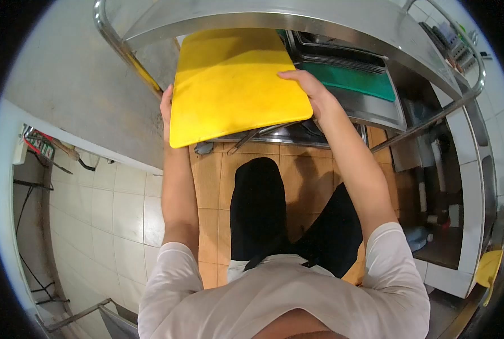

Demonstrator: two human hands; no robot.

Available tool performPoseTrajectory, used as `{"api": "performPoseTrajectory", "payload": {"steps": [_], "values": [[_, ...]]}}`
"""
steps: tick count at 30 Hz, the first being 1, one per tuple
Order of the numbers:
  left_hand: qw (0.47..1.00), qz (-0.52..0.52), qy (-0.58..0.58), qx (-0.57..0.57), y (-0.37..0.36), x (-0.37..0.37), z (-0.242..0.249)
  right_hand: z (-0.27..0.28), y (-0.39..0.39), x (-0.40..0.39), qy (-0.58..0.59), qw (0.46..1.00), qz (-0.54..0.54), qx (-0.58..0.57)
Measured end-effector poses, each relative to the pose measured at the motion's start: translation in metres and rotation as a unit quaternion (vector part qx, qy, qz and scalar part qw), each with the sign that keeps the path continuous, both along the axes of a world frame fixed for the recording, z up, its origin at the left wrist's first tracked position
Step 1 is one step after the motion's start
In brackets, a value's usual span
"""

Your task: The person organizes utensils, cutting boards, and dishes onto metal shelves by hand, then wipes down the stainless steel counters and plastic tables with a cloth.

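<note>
The left hand [166, 106] and right hand [314, 95] grasped a yellow cutting board [238, 85] by opposite edges, near stacked dark trays [342, 59].

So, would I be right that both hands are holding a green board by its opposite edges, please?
Not quite: the head view shows that the board is yellow, not green; the left hand and right hand do hold it by opposite edges.

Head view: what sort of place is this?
Probably a kitchen, perhaps a commercial one. Signs: the yellow board, which looks like a cutting board; a similar green board lying lower down; and the shiny metal rack above them.
</note>
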State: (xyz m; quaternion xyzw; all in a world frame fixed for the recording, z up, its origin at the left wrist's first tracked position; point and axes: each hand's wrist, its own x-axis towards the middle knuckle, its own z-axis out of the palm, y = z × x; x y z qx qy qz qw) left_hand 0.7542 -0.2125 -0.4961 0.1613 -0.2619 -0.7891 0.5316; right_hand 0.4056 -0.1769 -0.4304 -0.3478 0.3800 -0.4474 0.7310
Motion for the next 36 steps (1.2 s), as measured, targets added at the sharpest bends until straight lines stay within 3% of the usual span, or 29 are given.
{"api": "performPoseTrajectory", "payload": {"steps": [3,6,10,16,19,23,28,32,36], "values": [[0.99,0.018,-0.137,0.015,0.014,-0.001,0.013,0.005,-0.008,-0.006,-0.003,0.999,0.032,0.023],[0.983,0.026,-0.177,-0.052,0.017,0.002,0.012,0.003,-0.02,-0.011,0.011,0.998,0.063,0.02],[0.977,0.103,-0.177,-0.059,0.041,0.002,0.015,0.001,0.004,-0.001,0.015,0.997,0.004,-0.074],[0.977,0.09,-0.165,-0.105,0.091,0.0,0.035,0.02,0.058,0.004,0.011,0.995,0.005,-0.104],[0.972,0.101,-0.188,-0.097,0.123,0.007,0.023,0.008,0.087,-0.004,0.0,0.995,0.019,-0.099],[0.966,0.134,-0.211,-0.062,0.181,-0.013,0.023,0.003,0.149,-0.017,-0.005,1.0,-0.017,0.008],[0.986,0.006,-0.159,-0.052,0.202,-0.034,0.006,-0.024,0.23,-0.047,-0.06,0.993,-0.085,0.052],[0.974,-0.091,-0.199,-0.061,0.207,-0.067,-0.001,-0.071,0.272,-0.1,-0.241,0.963,-0.12,0.033],[0.962,-0.136,-0.226,-0.069,0.194,-0.121,0.0,-0.071,0.308,-0.115,-0.033,0.966,-0.256,-0.029]]}}
